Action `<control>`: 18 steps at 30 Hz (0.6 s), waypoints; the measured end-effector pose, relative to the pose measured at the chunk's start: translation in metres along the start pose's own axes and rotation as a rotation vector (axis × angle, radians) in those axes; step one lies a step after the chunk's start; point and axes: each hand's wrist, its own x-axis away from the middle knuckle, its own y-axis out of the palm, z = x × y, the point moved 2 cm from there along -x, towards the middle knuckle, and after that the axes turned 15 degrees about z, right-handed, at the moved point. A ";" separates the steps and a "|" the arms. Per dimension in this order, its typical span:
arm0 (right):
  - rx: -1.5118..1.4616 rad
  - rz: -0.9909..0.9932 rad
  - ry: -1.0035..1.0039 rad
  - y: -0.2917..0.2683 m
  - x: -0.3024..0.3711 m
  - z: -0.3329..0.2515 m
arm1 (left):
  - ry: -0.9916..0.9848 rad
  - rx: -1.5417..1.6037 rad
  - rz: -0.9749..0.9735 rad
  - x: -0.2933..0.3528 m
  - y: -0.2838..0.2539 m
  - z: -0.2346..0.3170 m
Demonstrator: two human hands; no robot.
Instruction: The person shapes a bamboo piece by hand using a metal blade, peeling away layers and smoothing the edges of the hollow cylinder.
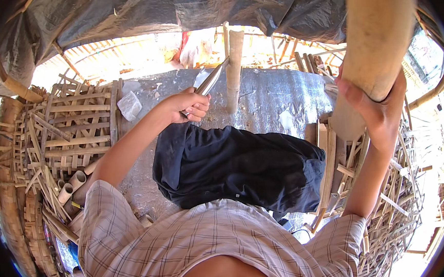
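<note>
My left hand [191,105] is closed around a pointed silver blade that looks like a knife [211,81]; its tip points up and right, toward an upright bamboo stake [235,73]. At the upper right, my right hand [376,104] grips the lower end of a thick, pale bamboo pole [379,29]. The pole rises past the top edge of the picture, so its far end is hidden. A flat tan piece [348,119] shows beside the right wrist; I cannot tell whether it belongs to the pole. Dark cloth [239,168] covers my lap between both arms.
A grey sheet [280,93] lies under me, with a whitish block [129,105] on it. Bamboo lattice [76,118] and cut bamboo tubes [65,193] are at the left. Bamboo strips [392,219] pile up at the right. Black plastic sheeting [146,12] hangs across the far side.
</note>
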 end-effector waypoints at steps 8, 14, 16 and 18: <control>0.551 -0.410 0.167 0.063 0.082 0.125 | 0.003 -0.040 -0.030 -0.007 0.007 -0.003; 0.671 -0.739 0.307 0.074 0.080 0.164 | -0.029 -0.034 0.049 -0.052 -0.002 -0.037; 0.593 -0.681 0.328 0.065 0.099 0.193 | -0.045 -0.020 0.027 -0.052 0.007 -0.036; 0.550 -0.633 0.363 0.065 0.118 0.215 | -0.059 -0.035 0.020 -0.056 0.008 -0.030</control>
